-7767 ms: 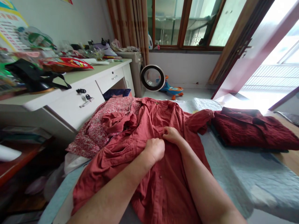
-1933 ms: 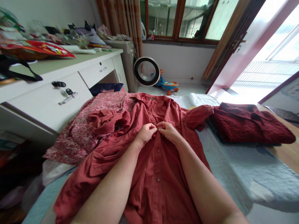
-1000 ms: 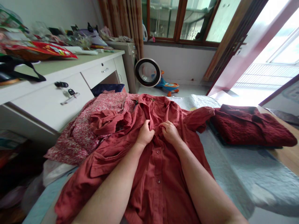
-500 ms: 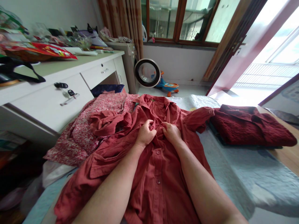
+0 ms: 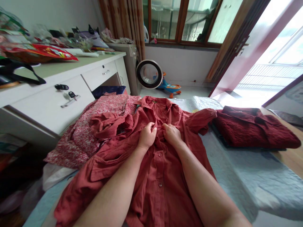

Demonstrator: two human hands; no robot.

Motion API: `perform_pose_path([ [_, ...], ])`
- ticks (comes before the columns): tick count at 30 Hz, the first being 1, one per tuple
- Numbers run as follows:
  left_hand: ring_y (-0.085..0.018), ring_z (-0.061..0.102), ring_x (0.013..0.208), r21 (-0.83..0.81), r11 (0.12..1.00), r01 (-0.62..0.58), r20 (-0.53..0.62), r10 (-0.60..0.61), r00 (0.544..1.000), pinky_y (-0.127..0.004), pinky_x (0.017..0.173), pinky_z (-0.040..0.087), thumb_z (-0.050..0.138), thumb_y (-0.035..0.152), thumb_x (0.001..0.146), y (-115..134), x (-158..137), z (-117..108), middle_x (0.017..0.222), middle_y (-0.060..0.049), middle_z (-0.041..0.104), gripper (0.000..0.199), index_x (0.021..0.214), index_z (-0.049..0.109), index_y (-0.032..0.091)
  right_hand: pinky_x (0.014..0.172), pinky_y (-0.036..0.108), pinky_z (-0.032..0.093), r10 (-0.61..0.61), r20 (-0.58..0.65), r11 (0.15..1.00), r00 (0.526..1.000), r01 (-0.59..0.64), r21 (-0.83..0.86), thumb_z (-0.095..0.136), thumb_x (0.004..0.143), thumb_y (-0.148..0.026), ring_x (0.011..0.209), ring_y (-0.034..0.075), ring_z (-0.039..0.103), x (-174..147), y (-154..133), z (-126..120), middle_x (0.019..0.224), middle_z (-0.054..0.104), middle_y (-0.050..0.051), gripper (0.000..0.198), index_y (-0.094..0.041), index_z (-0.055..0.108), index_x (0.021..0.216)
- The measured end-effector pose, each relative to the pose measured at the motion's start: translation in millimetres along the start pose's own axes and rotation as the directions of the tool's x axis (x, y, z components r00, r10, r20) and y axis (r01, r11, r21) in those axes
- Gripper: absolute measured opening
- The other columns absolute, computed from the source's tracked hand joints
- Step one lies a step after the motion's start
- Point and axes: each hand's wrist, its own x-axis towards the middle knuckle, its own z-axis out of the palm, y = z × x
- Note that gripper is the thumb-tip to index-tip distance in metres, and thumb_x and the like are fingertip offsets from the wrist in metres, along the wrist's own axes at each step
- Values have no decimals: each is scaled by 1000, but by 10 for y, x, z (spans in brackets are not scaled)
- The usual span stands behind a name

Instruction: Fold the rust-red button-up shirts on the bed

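Note:
A rust-red button shirt (image 5: 146, 167) lies spread face up in front of me, collar at the far end. Its upper front is unbuttoned; lower buttons on the placket are fastened. My left hand (image 5: 147, 136) is closed, thumb and fingers pinching the left front edge below the collar. Just across the opening, my right hand (image 5: 172, 135) is closed on the other front edge, its fingertips partly hidden in the cloth. A small gap separates the two hands. The shirt's sleeves lie bunched out to both sides.
A folded dark red garment (image 5: 255, 127) lies at right on the pale blue bed cover (image 5: 246, 176). Pink patterned cloth (image 5: 80, 135) is heaped at left, beside a cluttered white desk (image 5: 49, 97). Beyond stand an open washing machine door (image 5: 149, 74) and a blue ride-on toy (image 5: 170, 86).
My right hand has shifted slightly left and turned, its fingers curling further over the shirt edge and hiding the button seen there before. My left hand has barely moved.

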Motion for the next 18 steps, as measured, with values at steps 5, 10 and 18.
perform_pose_path([
  [5, -20, 63, 84, -28, 999, -43, -91, 40, 995, -32, 82, 49, 53, 17, 83, -1, 7, 4, 90, -7, 69, 13, 93, 61, 16, 84, 29, 41, -123, -91, 992, 988, 122, -11, 44, 92, -18, 98, 22, 54, 27, 28, -14, 123, 62, 5, 25, -23, 68, 95],
  [10, -18, 61, 83, -55, 996, -66, -124, 59, 991, -32, 84, 49, 54, 16, 81, 1, 16, 3, 88, -5, 66, 11, 90, 59, 17, 88, 29, 38, -174, -69, 983, 982, 177, 39, 39, 96, -17, 92, 20, 53, 68, 51, 10, 123, 63, 5, 27, -21, 65, 99],
  [18, -14, 60, 77, -185, 982, -40, -67, 28, 997, -27, 78, 50, 57, 10, 73, 48, 0, 7, 88, -2, 65, 25, 97, 59, 17, 80, 28, 41, -98, -44, 991, 994, 102, 87, 40, 90, -10, 99, 23, 55, 75, 132, 46, 112, 64, 8, 36, -22, 64, 113],
])
